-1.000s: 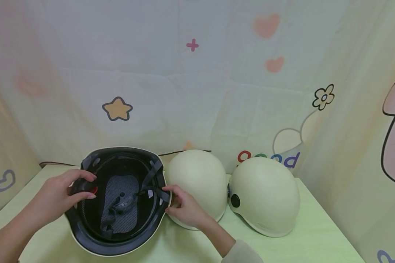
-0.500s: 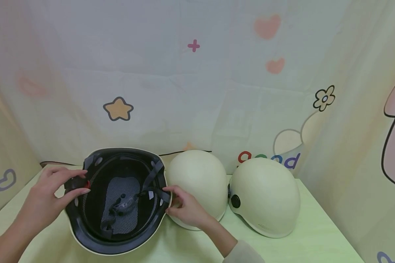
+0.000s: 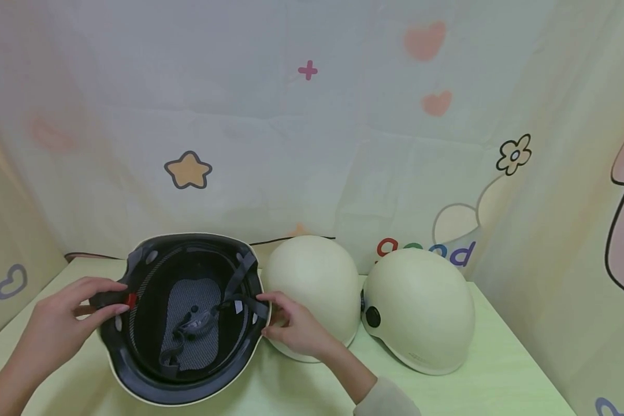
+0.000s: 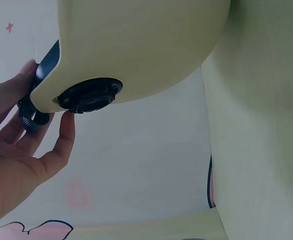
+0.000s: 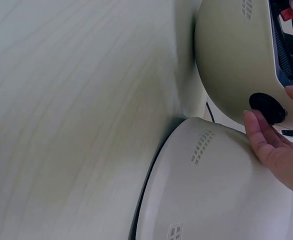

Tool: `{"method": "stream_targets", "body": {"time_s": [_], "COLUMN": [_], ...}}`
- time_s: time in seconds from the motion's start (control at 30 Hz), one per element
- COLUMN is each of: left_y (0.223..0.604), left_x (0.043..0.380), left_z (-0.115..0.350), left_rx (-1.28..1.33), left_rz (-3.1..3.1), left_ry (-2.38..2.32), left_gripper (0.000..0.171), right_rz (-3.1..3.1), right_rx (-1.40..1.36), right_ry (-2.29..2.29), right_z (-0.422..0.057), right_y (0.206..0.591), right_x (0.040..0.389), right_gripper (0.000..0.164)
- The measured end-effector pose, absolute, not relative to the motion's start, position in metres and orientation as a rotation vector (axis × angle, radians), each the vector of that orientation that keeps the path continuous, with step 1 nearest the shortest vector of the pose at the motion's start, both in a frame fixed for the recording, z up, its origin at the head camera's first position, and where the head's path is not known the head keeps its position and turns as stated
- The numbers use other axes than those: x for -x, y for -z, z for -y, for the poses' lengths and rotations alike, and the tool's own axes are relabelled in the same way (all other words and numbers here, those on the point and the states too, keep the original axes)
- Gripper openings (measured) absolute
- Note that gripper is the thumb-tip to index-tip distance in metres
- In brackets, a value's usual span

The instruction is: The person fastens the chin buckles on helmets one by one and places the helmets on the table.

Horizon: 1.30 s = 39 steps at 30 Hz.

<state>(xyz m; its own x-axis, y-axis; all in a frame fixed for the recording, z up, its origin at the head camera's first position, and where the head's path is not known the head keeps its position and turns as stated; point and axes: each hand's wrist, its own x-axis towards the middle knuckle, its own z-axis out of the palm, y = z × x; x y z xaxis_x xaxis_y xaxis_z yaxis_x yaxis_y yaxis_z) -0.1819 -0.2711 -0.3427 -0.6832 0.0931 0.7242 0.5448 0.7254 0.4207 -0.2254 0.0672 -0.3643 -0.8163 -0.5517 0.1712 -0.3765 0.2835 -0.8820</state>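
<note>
A cream helmet (image 3: 184, 394) lies upside down on the table, its black lining facing up. At its left rim my left hand (image 3: 57, 318) pinches a black strap buckle (image 3: 108, 298) with a red tab (image 3: 131, 300). In the left wrist view one fingertip meets the black round side disc (image 4: 90, 95). My right hand (image 3: 299, 329) grips the opposite rim, thumb and fingers on either side of it. The right wrist view has those fingertips on the other side disc (image 5: 267, 108). A loose strap (image 3: 174, 349) with a dark fitting lies inside on the mesh pad (image 3: 208, 346).
Two more cream helmets stand dome up to the right: one helmet (image 3: 312, 277) right behind my right hand, another helmet (image 3: 421, 312) beside it. The pale green table (image 3: 504, 381) ends at a printed cloth backdrop (image 3: 270, 173), with cloth sides left and right.
My left hand has drawn the buckle leftward, from over the helmet's inside to its left rim. My right hand keeps its grip, and the helmet stays about where it was.
</note>
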Motion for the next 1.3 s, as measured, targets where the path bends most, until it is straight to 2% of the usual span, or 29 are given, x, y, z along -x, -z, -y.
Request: {"method": "stream_targets", "body": {"time_s": [0.47,0.87,1.1,1.3], "left_y": [0.348,0.357,0.356,0.355], "left_x": [0.182,0.179,0.179,0.178], "left_z": [0.275,0.278,0.275,0.272], "left_rx": [0.419,0.454,0.421,0.376], "left_rz": [2.245,2.243,2.245,2.257], "left_ry": [1.114,1.244,1.241,1.238], "left_gripper": [0.031,0.045,0.043,0.041], "right_rz": [-2.397,-2.414,-2.425,-2.499], "right_rx": [0.876,0.878,0.882,0.925], "right_ry": [1.538,1.498,1.487,1.449], "right_z": [-0.066,-0.068,-0.068,-0.070], "right_y": [0.360,0.363,0.361,0.355], "right_x": [0.227,0.228,0.228,0.231], "right_gripper": [0.051,0.052,0.050,0.042]}}
